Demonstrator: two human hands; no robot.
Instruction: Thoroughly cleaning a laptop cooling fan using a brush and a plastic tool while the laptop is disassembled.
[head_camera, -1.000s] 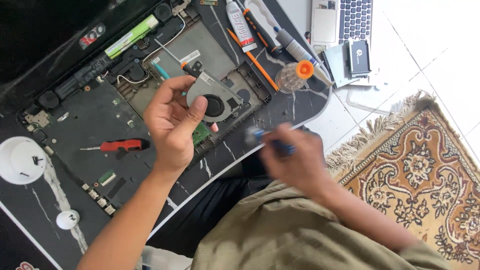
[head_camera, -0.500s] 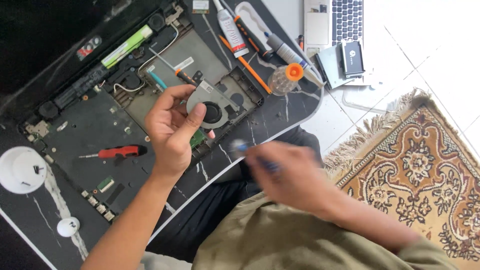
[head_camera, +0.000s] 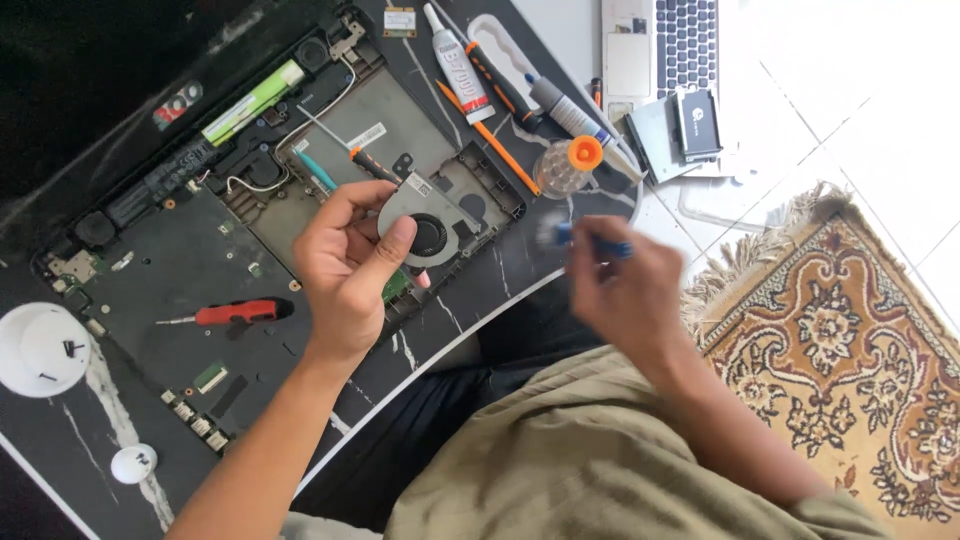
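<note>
My left hand (head_camera: 345, 265) holds a grey laptop cooling fan (head_camera: 430, 222) by its left edge, thumb across its face, above an opened black laptop chassis (head_camera: 200, 260). My right hand (head_camera: 625, 290) grips a small blue-handled tool (head_camera: 590, 240), blurred by motion, to the right of the fan and apart from it, over the table's curved edge. The tool's tip points left toward the fan.
A red-handled screwdriver (head_camera: 235, 312) lies on the chassis. White caps (head_camera: 40, 345) hold screws at left. A glue tube (head_camera: 460, 65), orange tool (head_camera: 495, 145), orange-capped bottle (head_camera: 565, 165), second laptop (head_camera: 660, 50) and patterned rug (head_camera: 840, 340) are at right.
My right hand has lifted from my lap up and to the right with the blue tool. My left hand keeps the fan, shifted slightly.
</note>
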